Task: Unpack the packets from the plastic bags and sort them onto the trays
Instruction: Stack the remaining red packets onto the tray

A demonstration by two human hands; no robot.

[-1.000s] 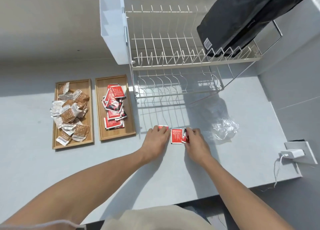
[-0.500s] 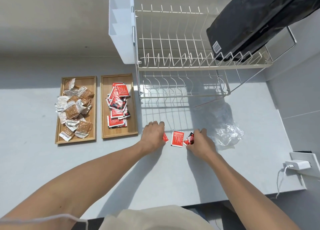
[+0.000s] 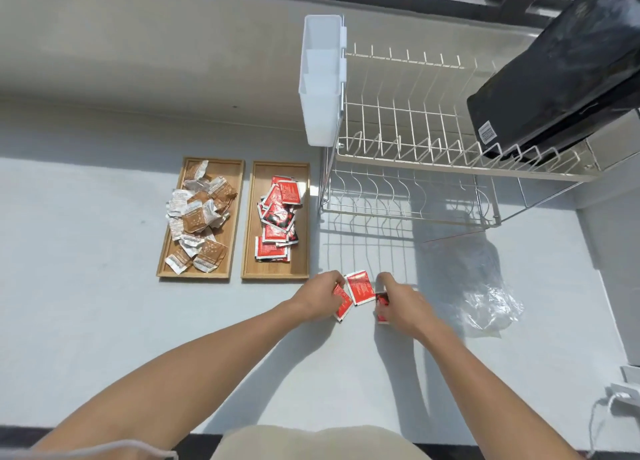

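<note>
We view the countertop (image 3: 104,321) from above. Our left hand (image 3: 317,300) is closed on a tilted red packet (image 3: 343,304); our right hand (image 3: 401,302) is closed on a second red-and-black packet (image 3: 382,304), mostly hidden beneath the fingers. A third loose red packet (image 3: 360,287) lies flat between the two hands, untouched, its long axis running roughly toward the back edge and leaning slightly left.

The red tray (image 3: 247,272) stands to the left and slightly beyond the hands, its long axis pointing from the front edge to the back, and carries a pile of red packets (image 3: 278,217). Its near right corner lies just beside our left hand, so we judge the left hand the nearer one for the coming transfer. The brown tray (image 3: 235,169) stands parallel just left of it, holding brown and silver packets (image 3: 199,214).

An emptied plastic bag (image 3: 485,300) lies crumpled to the right of our right hand, before the wire dish rack (image 3: 415,165).

The packets bear white print, too small to read. A white label on the black bag (image 3: 568,79) upon the rack is likewise illegible.
</note>
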